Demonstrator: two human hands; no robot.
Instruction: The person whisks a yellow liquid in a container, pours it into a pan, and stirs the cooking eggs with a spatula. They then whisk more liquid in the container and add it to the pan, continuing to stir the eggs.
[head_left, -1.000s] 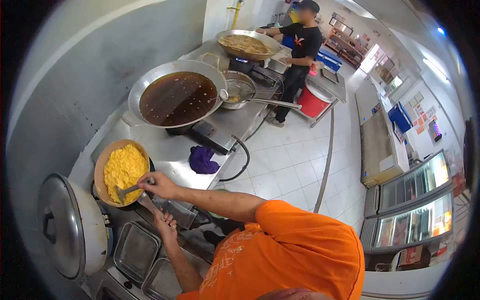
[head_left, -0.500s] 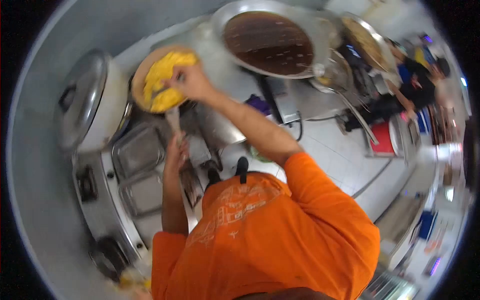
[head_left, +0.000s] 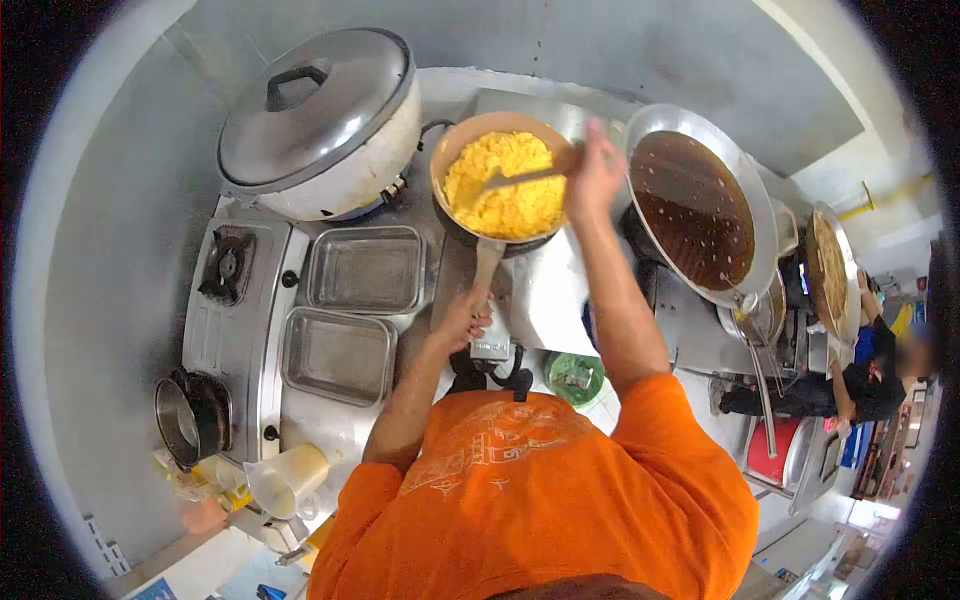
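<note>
A round pan (head_left: 445, 150) holds a mass of yellow scrambled egg (head_left: 515, 155). My left hand (head_left: 463, 322) is closed round the pan's pale handle (head_left: 487, 268), which points toward my body. At the pan's right rim, my right hand (head_left: 597, 178) grips a dark spatula (head_left: 530, 177), whose blade rests in the egg on the left side. The pan sits on a burner that is mostly hidden beneath it.
A large lidded cooker (head_left: 330, 150) stands left of the pan, above two metal trays (head_left: 368, 268) and a gas stove (head_left: 235, 330). To the right are a wide wok of brown liquid (head_left: 695, 205) and a ladle (head_left: 762, 390). Another person (head_left: 870, 385) stands far right.
The view has swung, so the pan and cooker appear farther right. My right hand has moved from over the egg to the pan's right side, and the spatula now lies flatter across the egg.
</note>
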